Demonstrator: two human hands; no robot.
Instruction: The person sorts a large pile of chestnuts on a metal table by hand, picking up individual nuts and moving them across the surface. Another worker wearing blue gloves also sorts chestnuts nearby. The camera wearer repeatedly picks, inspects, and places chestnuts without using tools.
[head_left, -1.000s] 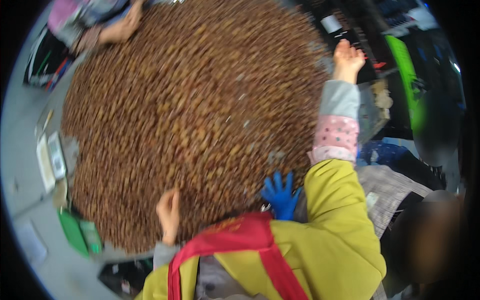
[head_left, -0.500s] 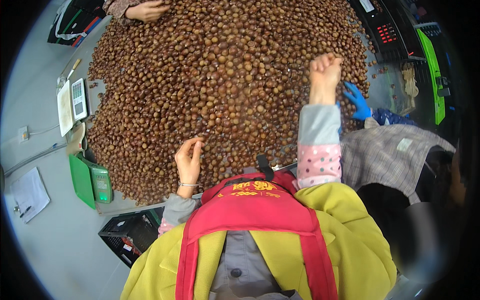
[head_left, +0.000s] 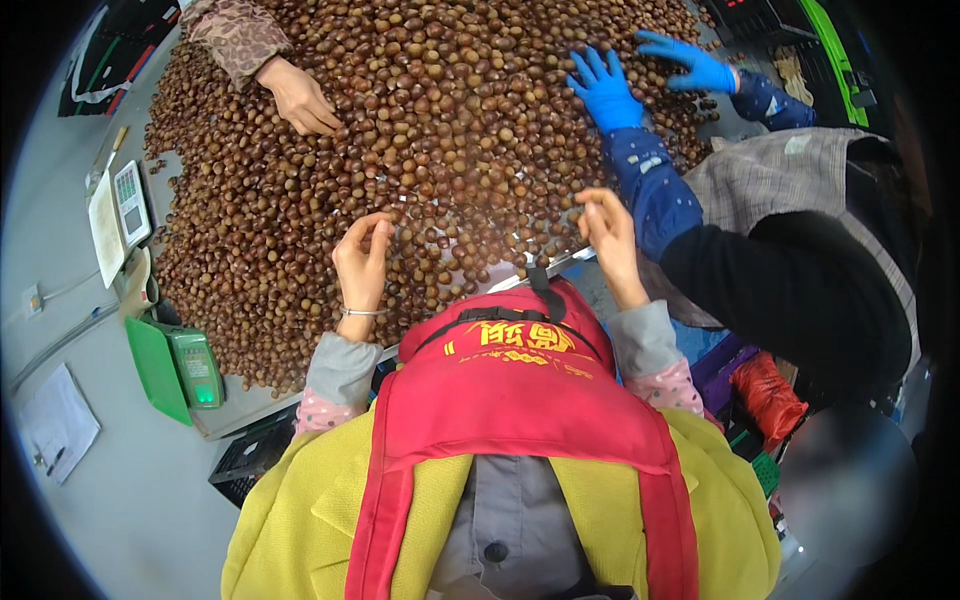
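A broad heap of shiny brown chestnuts (head_left: pixel 430 120) covers the table in front of me. My left hand (head_left: pixel 361 262), with a bracelet at its wrist, hovers over the near edge of the heap. Its fingers are loosely bent, with a gap between thumb and forefinger and nothing visible in them. Level with it on the right, my right hand (head_left: pixel 608 235) is held above the table's near edge. Its fingers curl toward the chestnuts, thumb apart, and no chestnut shows in them. Between my hands the chestnuts lie thinner, with bits of the tabletop showing through.
At far left, a co-worker's bare hand (head_left: pixel 300 98) touches the heap. Another person's blue gloves (head_left: pixel 610 92) reach in from the right. A white scale (head_left: pixel 130 203) and a green scale (head_left: pixel 195 367) stand along the left edge. A black crate (head_left: pixel 248 462) sits below.
My right hand has come back from far over the heap to the near edge. Both blue gloves now show over the chestnuts, and the co-worker's bare hand has come nearer. The view has shifted.
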